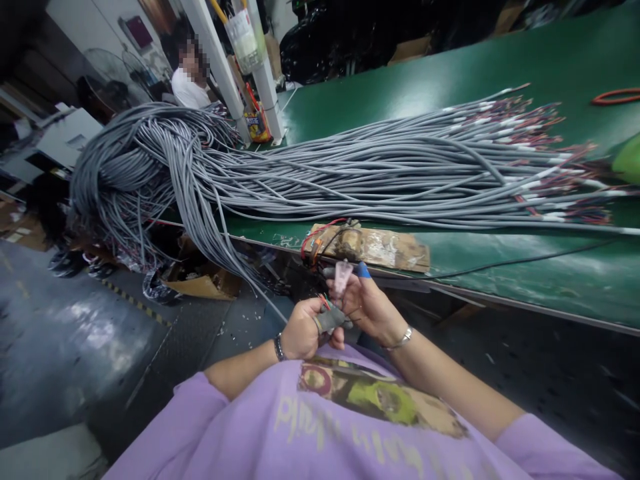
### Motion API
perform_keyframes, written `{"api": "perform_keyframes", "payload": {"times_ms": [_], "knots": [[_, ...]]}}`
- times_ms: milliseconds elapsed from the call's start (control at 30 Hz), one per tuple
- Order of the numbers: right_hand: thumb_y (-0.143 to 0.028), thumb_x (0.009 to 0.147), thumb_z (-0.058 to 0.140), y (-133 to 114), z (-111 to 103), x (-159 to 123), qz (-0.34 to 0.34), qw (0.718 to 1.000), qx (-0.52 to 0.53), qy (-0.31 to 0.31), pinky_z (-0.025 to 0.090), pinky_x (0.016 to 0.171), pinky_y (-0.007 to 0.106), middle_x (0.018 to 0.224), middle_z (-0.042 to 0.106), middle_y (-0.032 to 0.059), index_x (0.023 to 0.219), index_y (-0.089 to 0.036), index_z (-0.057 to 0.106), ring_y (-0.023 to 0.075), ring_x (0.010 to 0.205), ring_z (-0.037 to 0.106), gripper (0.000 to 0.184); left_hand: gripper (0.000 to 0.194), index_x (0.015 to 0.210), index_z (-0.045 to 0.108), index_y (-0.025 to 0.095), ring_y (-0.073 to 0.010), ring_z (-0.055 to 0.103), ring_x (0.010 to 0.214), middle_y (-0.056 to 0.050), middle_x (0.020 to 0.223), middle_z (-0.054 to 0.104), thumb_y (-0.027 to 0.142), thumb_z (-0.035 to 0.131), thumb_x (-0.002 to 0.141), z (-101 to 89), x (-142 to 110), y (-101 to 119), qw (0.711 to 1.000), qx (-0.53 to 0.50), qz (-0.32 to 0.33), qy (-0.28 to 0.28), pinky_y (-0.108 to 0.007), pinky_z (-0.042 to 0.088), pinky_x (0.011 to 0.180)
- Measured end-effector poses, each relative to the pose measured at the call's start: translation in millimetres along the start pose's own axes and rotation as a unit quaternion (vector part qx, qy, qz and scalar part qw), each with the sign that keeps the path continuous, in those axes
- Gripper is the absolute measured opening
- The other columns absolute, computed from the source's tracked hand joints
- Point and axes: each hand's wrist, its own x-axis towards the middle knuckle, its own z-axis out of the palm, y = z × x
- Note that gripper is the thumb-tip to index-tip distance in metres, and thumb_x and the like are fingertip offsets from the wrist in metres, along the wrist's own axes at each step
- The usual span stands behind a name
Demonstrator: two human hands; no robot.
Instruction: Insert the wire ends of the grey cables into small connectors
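In front of my purple shirt, my left hand [304, 328] is closed around the end of a grey cable [273, 308], from which thin coloured wires [325, 302] stick out. A dark grey covering wraps part of that hand's fingers. Close beside it, my right hand [373, 308] has its fingers curled inward; a blue cap covers one fingertip and something pale pink wraps another. What the right fingers pinch is too small to make out. Just beyond both hands lies a worn wooden block [395, 250] with red and black leads and a lumpy brownish piece on it.
A long bundle of grey cables [350, 167] lies along the green table [450, 67], its left end drooping over the edge. A white post [267, 93] with hanging holders stands behind. A cardboard box [213, 283] sits below. A person [187, 90] is at the back left.
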Motion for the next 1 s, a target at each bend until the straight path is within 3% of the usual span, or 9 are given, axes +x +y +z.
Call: {"api": "perform_keyframes", "payload": {"times_ms": [267, 533, 900, 1000], "knots": [[-0.045, 0.067, 0.078, -4, 5, -2, -0.045, 0.998, -0.044, 0.014, 0.046, 0.049, 0.019, 0.066, 0.069, 0.0000, 0.075, -0.017, 0.072, 0.0092, 0.055, 0.057, 0.029, 0.055, 0.064, 0.057, 0.014, -0.0102, 0.049, 0.033, 0.001, 0.041, 0.055, 0.056, 0.084, 0.040, 2.7, 0, 3, 1.000, 0.000, 0.000, 0.023, -0.022, 0.038, 0.037], [-0.037, 0.071, 0.078, -6, 13, 4, 0.007, 0.999, 0.027, 0.041, 0.050, 0.050, 0.020, 0.063, 0.071, -0.0007, 0.071, -0.019, 0.070, 0.0104, 0.052, 0.060, 0.019, 0.052, 0.065, 0.055, 0.014, -0.0099, 0.049, 0.032, 0.002, 0.041, 0.055, 0.053, 0.083, 0.043, 0.6, 8, 1, 1.000, -0.012, -0.017, 0.013, -0.021, 0.036, 0.036], [-0.054, 0.075, 0.067, -4, 5, 1, 0.015, 1.000, 0.014, 0.017, 0.049, 0.051, 0.023, 0.072, 0.071, 0.0023, 0.079, -0.019, 0.071, 0.0117, 0.056, 0.059, 0.036, 0.054, 0.061, 0.056, 0.014, -0.0104, 0.050, 0.032, 0.001, 0.040, 0.056, 0.055, 0.084, 0.041, 0.9, 6, 0, 1.000, 0.004, -0.010, 0.019, -0.021, 0.038, 0.036], [-0.050, 0.077, 0.067, -6, 4, 0, 0.003, 1.000, -0.008, -0.002, 0.047, 0.052, 0.022, 0.074, 0.071, 0.0018, 0.080, -0.020, 0.071, 0.0105, 0.055, 0.057, 0.031, 0.054, 0.061, 0.056, 0.014, -0.0114, 0.052, 0.034, 0.000, 0.042, 0.058, 0.056, 0.084, 0.041, -0.4, 1, -2, 0.999, 0.014, 0.011, 0.027, -0.022, 0.041, 0.038]]}}
